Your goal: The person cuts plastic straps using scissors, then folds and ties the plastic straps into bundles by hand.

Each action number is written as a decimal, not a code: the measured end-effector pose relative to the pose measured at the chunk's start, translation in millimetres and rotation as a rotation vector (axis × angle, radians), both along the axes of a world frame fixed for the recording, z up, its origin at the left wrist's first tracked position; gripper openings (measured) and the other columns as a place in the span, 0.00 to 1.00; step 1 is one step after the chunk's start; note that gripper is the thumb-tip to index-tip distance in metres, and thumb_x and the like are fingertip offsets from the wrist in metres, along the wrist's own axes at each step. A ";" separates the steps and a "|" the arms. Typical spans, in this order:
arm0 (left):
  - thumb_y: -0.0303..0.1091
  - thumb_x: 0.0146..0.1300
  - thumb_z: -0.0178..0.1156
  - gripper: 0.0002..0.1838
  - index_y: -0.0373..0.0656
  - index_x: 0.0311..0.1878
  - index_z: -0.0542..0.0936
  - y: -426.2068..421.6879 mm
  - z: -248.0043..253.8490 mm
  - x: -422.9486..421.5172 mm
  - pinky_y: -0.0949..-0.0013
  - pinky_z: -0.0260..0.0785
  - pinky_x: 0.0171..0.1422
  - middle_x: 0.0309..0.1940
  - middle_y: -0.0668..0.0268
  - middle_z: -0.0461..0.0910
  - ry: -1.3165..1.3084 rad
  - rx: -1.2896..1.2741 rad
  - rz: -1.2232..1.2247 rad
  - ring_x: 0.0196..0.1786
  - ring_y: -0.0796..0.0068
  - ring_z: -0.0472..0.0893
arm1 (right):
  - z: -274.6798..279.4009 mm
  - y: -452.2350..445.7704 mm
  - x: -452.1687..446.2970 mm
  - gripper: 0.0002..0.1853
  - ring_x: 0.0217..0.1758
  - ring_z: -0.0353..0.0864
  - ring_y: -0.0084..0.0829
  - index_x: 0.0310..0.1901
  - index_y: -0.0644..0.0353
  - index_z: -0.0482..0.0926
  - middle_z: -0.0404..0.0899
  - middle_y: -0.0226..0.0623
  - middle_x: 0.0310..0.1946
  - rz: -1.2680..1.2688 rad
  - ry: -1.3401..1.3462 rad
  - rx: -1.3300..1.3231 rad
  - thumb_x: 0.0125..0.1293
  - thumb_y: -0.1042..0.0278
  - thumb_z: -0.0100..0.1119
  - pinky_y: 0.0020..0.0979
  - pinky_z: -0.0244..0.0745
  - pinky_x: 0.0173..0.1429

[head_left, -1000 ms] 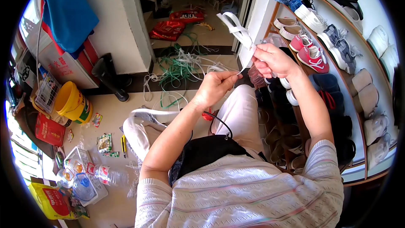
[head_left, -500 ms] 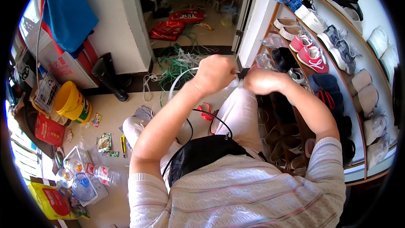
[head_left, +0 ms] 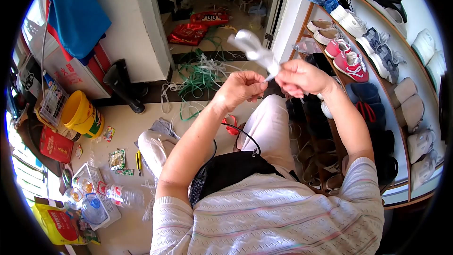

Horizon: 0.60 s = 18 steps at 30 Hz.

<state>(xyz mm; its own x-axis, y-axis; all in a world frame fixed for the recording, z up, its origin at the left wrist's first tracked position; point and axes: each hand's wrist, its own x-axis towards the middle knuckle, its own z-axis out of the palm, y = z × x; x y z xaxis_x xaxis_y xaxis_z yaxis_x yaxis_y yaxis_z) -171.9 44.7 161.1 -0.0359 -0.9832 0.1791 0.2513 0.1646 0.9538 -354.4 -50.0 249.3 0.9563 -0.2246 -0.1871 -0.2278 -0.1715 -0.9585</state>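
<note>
A white looped bundle of plastic strap [head_left: 255, 52], blurred at its top, sticks up above my hands. My right hand [head_left: 303, 78] grips it at its base, fingers closed round it. Just to the left, my left hand [head_left: 239, 89] has thumb and forefinger pinched together on a thin pale end of the strap near the right fingers. The hands are close together above my right knee. Beyond them on the floor lies a tangle of green and white strapping [head_left: 198, 73].
On the right stands a shoe rack [head_left: 373, 89] full of shoes. Along the left are a yellow bucket [head_left: 81, 113], black boots [head_left: 123, 85], a white basket [head_left: 106, 212] with bottles, and a yellow-handled cutter [head_left: 138, 163]. Red bags [head_left: 188, 33] lie past the doorway.
The looped white bundle now stands up out of my right hand, where only a small white piece showed between the fists. My left hand has lowered and loosened into a pinch.
</note>
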 end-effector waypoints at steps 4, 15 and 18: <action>0.30 0.46 0.65 0.09 0.40 0.33 0.83 0.4 17.3 13.7 0.73 0.71 0.38 0.26 0.64 0.81 -0.530 -0.086 0.010 0.31 0.75 0.79 | 8.3 17.1 -0.9 0.14 0.18 0.68 0.20 0.29 0.63 0.76 0.71 0.30 0.16 0.355 0.256 -0.439 0.65 0.61 0.50 0.26 0.65 0.24; 0.30 0.50 0.61 0.11 0.39 0.39 0.80 24.4 25.0 -19.3 0.67 0.71 0.34 0.27 0.58 0.79 -1.003 -0.513 0.583 0.28 0.64 0.80 | -19.9 -3.0 15.4 0.10 0.35 0.78 0.51 0.29 0.64 0.78 0.77 0.55 0.28 -0.224 0.327 -1.262 0.59 0.68 0.49 0.44 0.72 0.41; 0.31 0.58 0.61 0.10 0.36 0.39 0.80 28.9 10.9 -27.3 0.76 0.67 0.28 0.22 0.68 0.76 -0.450 -0.170 0.322 0.24 0.82 0.73 | -35.8 -27.4 19.2 0.14 0.24 0.78 0.42 0.31 0.64 0.76 0.77 0.46 0.21 -0.409 -0.013 -1.047 0.65 0.61 0.48 0.38 0.72 0.30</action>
<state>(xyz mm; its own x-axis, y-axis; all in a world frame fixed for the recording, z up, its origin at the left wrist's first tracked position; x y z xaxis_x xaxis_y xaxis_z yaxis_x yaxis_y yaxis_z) -199.1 73.6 172.0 0.1513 -0.9160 0.3716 -0.2614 0.3255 0.9087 -335.2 -77.4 213.5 0.7753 -0.5624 0.2875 -0.4423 -0.8083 -0.3886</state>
